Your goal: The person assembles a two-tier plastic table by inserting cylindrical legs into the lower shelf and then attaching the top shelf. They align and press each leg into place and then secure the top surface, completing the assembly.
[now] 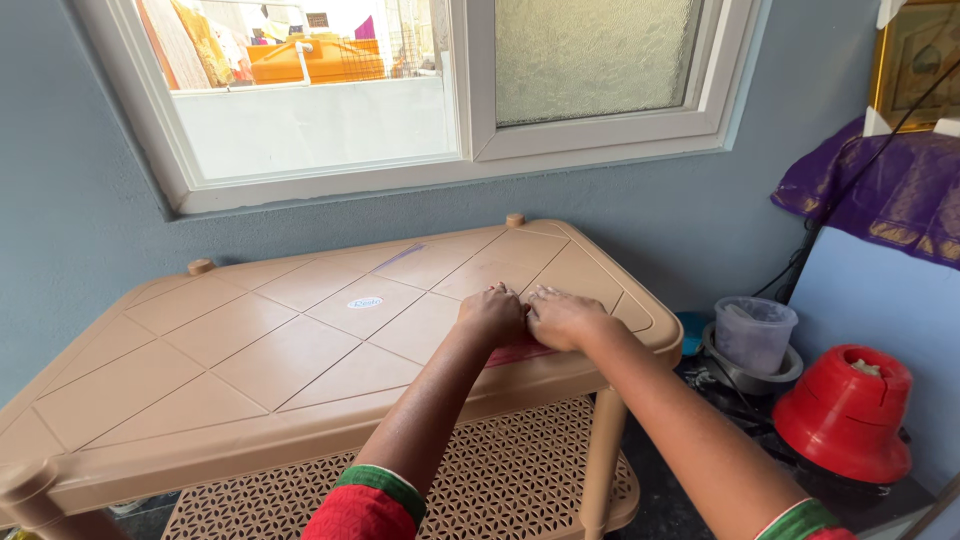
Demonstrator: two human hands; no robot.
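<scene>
Left hand [491, 316] and right hand [560, 317], both curled, are pressing side by side on a red item [520, 352] lying under them on the desk [250, 350]; clear lidded container [755, 333] sitting right of them.

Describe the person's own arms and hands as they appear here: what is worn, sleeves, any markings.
Both forearms are bare from elbow to wrist. The left hand and right hand wear no gloves; no rings, bangles or watch can be made out. Each upper arm ends in a short red sleeve with a green band and thin pale edging at the hem. No markings are visible.
</scene>
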